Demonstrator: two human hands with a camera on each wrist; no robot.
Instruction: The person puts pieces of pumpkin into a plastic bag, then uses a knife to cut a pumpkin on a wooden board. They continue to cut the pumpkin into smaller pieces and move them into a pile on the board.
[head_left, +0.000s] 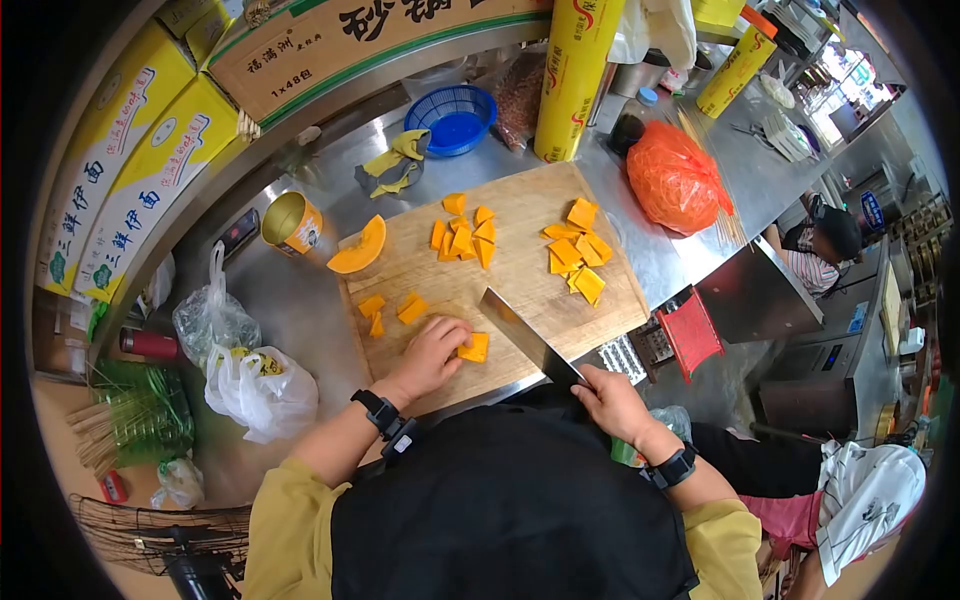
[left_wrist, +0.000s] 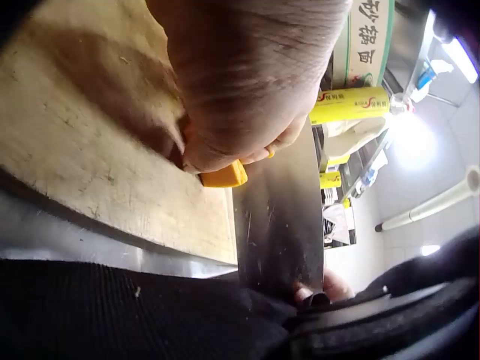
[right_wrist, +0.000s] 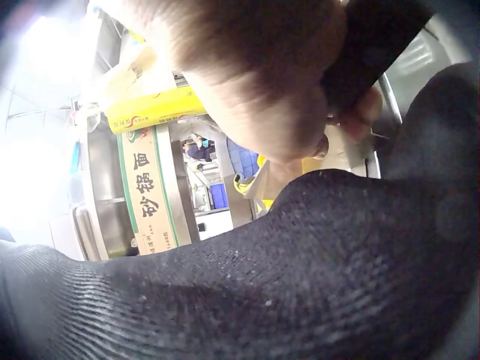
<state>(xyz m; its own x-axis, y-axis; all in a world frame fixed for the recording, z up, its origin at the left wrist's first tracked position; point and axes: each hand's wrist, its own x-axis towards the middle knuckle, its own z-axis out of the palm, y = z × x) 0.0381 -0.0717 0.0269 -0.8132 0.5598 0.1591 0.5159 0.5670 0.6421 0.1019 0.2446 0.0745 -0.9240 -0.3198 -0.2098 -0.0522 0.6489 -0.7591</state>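
Observation:
On a wooden cutting board (head_left: 600, 312), my left hand (head_left: 430, 358) holds a small orange pumpkin piece (head_left: 475, 348) down with bent fingers. My right hand (head_left: 615, 402) grips the handle of a cleaver (head_left: 522, 333), its broad blade pointing away to the left, just right of that piece. In the left wrist view the blade (left_wrist: 277, 214) stands close beside the pumpkin piece (left_wrist: 225, 177). Cut pumpkin lies in a middle pile (head_left: 462, 238), a right pile (head_left: 577, 250) and a few loose chunks (head_left: 411, 307) near my left hand. A pumpkin wedge (head_left: 360, 248) overlaps the board's left edge.
Behind the board are a blue basket (head_left: 450, 120), a yellow-grey cloth (head_left: 395, 163) and a tall yellow box (head_left: 575, 80). An open can (head_left: 293, 224) and white plastic bags (head_left: 262, 392) stand left. A red bag (head_left: 675, 178) sits right; another person (head_left: 825, 240) is beyond.

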